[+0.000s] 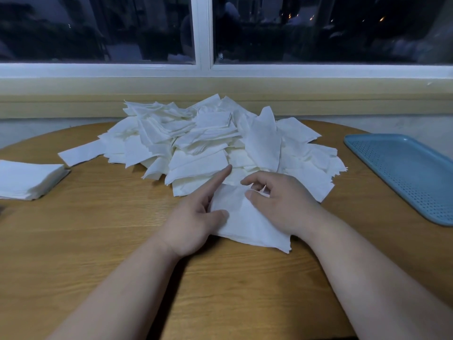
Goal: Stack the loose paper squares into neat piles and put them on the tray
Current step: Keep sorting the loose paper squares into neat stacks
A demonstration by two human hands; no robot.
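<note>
Head view: a wooden desk (110, 241) stands below a dark window. A large heap of loose paper squares (196, 143) covers the far middle of the desk, unsorted and overlapping at all angles. One finished pile (27, 180) sits squared at the left edge of the desk, well apart from the blue tray (404, 173) at the right, which carries no paper. At the near foot of the heap, the small stack (245, 224) lies flat between both hands. The left hand (196, 217) has its thumb on top of the stack's left edge, the index finger straight toward the heap and the remaining fingers lost beneath the paper, so its grip appears pinched on that edge. The right hand (282, 204) rests on the right side, fingers curled, its grip nipping paper at the far corner. Assessment: stacking is in progress and nothing has been delivered to the tray. The next move calls for drawing another square from the heap, aligning its edges on the stack, and steadying the sheets below.
</note>
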